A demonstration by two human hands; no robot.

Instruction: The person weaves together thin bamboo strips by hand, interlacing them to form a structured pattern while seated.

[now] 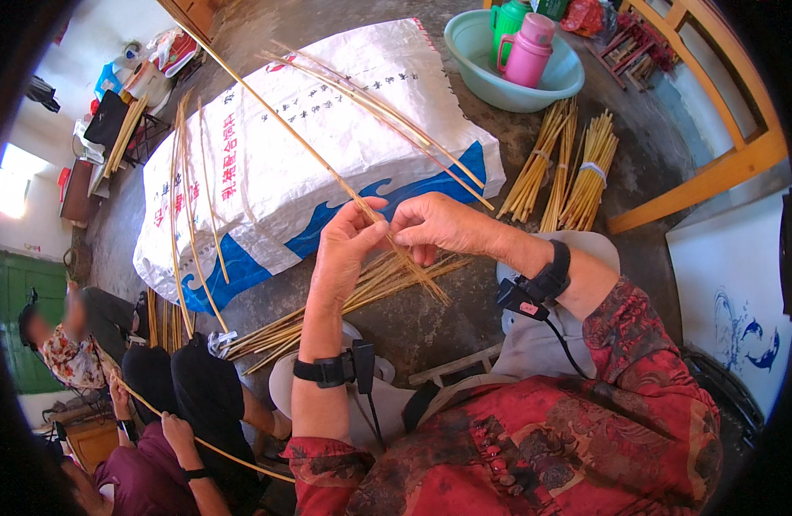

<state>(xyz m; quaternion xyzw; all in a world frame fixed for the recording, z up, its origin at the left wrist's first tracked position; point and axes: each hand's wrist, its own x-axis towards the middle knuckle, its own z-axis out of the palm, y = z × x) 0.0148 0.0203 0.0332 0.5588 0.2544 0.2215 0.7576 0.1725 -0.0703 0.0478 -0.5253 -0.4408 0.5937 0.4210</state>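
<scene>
A long, thin straw-coloured stalk point(306, 142) runs slantwise in front of me, from the upper left down past my fingers. Its lower end frays into loose strands point(429, 284). My left hand point(351, 234) is closed around it near that end, thumb pressed on top. Right beside it, my right hand point(430, 225) pinches at the same stretch of stalk, its fingertips partly hidden. Beyond my hands lies a white sack point(284, 181) with a blue wave pattern, and several loose stalks point(387, 112) rest across it. More stalks point(344, 297) lie in a bunch below my hands.
Tied stalk bundles point(592, 172) lie on the floor to the right. Behind them, a pale green basin point(473, 79) holds a pink flask point(527, 53) and a green one. A wooden frame point(706, 185) stands far right. At lower left another person's hand point(179, 433) grips a stalk.
</scene>
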